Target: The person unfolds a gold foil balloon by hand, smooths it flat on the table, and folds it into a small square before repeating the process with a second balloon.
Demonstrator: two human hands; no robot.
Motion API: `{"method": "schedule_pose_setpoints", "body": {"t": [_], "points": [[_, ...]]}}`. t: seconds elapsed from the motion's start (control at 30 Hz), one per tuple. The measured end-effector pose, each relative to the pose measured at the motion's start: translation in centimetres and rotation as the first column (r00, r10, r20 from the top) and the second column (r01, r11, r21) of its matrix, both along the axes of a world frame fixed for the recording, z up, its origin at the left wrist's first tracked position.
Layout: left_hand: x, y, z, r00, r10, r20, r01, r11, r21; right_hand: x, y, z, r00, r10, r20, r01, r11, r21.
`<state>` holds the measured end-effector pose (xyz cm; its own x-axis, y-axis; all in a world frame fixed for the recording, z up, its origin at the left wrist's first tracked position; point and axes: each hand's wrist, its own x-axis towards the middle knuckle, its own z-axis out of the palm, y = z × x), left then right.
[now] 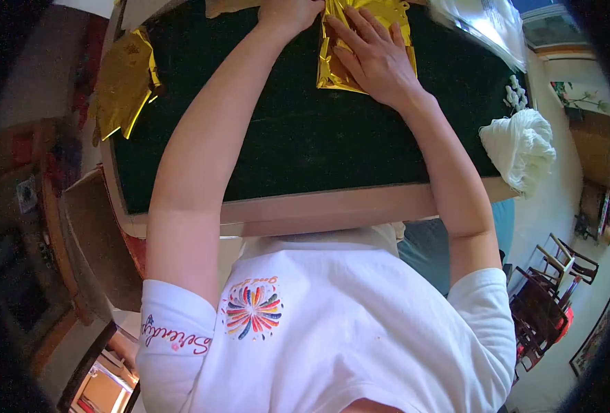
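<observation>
On the green tabletop (298, 138), left hand (287, 14) and right hand (377, 58) touch gold foil (329, 74)

Gold foil sheet (331, 72): crinkled, flat on dark mat (305, 138).

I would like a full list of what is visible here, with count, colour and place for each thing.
gold foil sheet: one, gold, far middle of the board, under the right hand
crumpled gold foil: one heap, gold, board's left edge
board: one, dark green, before the person
white cloth bundle: one, white, board's right edge
clear plastic sheets: count unclear, far right corner
chairs: several, dark, floor at lower right
left hand: one, at the foil sheet's left edge
right hand: one, flat on the foil sheet
</observation>
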<state>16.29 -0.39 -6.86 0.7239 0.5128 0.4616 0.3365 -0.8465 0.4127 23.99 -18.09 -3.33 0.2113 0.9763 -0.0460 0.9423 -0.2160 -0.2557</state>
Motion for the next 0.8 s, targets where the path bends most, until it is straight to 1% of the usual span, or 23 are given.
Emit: {"method": "schedule_pose_setpoints", "body": {"t": [0.03, 0.07, 0.1, 0.13, 0.17, 0.2, 0.23, 0.27, 0.33, 0.37, 0.4, 0.43, 0.47, 0.53, 0.6, 0.67, 0.7, 0.73, 0.8], "points": [[-0.3, 0.3, 0.1, 1.000, -0.004, -0.003, 0.003, 1.000, -0.002, 0.0, 0.0, 0.2, 1.000, -0.004, -0.003, 0.003, 1.000, -0.002], [-0.6, 0.9, 0.3, 0.993, -0.078, 0.085, 0.110, 0.861, -0.496, -0.2, 0.0, 0.6, 1.000, -0.010, -0.008, 0.010, 1.000, -0.021], [-0.7, 1.1, 1.0, 0.976, -0.095, 0.196, 0.218, 0.486, -0.846, -0.3, -0.1, 0.8, 1.000, -0.016, -0.013, 0.015, 0.999, -0.038], [1.2, 0.2, 2.8, 0.966, 0.137, -0.221, -0.260, 0.486, -0.834, -0.1, -0.1, 0.4, 1.000, -0.018, -0.016, 0.017, 0.999, -0.041], [1.3, 0.2, 2.9, 0.965, 0.136, -0.224, -0.262, 0.485, -0.834, 0.2, -0.1, -0.3, 1.000, -0.009, -0.028, 0.009, 1.000, -0.016], [1.5, 0.3, 3.0, 0.962, 0.101, -0.252, -0.267, 0.521, -0.811, 0.2, -0.1, -0.5, 0.999, 0.000, -0.040, 0.000, 1.000, 0.010], [1.6, 0.5, 2.9, 0.957, 0.068, -0.280, -0.270, 0.556, -0.786, 0.1, -0.1, -0.5, 0.999, 0.000, -0.042, 0.000, 1.000, 0.009], [1.9, 0.9, 2.0, 0.957, 0.066, -0.282, -0.270, 0.556, -0.786, 0.1, -0.1, -0.3, 0.999, -0.009, -0.038, 0.009, 1.000, -0.001], [1.9, 0.4, 1.7, 0.971, 0.108, -0.213, -0.217, 0.768, -0.602, -0.2, -0.1, 0.4, 0.999, -0.022, -0.035, 0.021, 1.000, -0.012], [1.9, 0.0, 1.6, 0.971, 0.105, -0.213, -0.215, 0.769, -0.602, -0.4, 0.0, 0.8, 0.999, -0.030, -0.028, 0.029, 0.998, -0.047], [1.8, -0.6, 1.3, 0.976, 0.173, -0.134, -0.216, 0.863, -0.456, -0.4, 0.1, 1.0, 0.999, -0.038, -0.019, 0.036, 0.996, -0.080], [1.5, -1.0, 1.0, 0.973, 0.227, -0.044, -0.229, 0.928, -0.295, -0.4, 0.1, 1.1, 0.999, -0.039, -0.018, 0.037, 0.996, -0.077], [0.8, -1.3, 1.1, 0.973, 0.227, -0.043, -0.229, 0.928, -0.292, -0.4, 0.2, 1.1, 1.000, -0.030, 0.009, 0.031, 0.995, -0.090], [-1.3, -2.0, 0.7, 0.996, 0.080, -0.035, -0.086, 0.971, -0.223, -0.3, 0.1, 0.7, 0.999, -0.023, 0.030, 0.026, 0.995, -0.101], [-4.4, -5.7, 0.4, 0.998, 0.001, 0.061, -0.003, 0.999, 0.032, -0.2, 0.0, 0.2, 0.999, -0.015, 0.041, 0.016, 0.999, -0.042], [-6.7, -8.4, 0.8, 0.998, 0.017, 0.068, -0.010, 0.996, -0.090, 0.0, -0.1, 0.4, 1.000, -0.017, 0.025, 0.018, 0.999, -0.036], [-7.6, -9.4, 1.0, 0.998, 0.046, 0.036, -0.038, 0.980, -0.196, -0.1, -0.1, 0.5, 1.000, -0.014, 0.011, 0.014, 0.999, -0.035], [-8.1, -9.8, 1.1, 0.998, 0.046, 0.033, -0.039, 0.979, -0.198, -0.1, -0.2, 0.4, 1.000, -0.014, 0.009, 0.014, 0.999, -0.037], [-8.8, -10.0, 1.4, 0.988, 0.067, -0.143, -0.097, 0.971, -0.218, -0.1, 0.0, 0.3, 0.999, -0.024, 0.036, 0.026, 0.998, -0.050]]}}
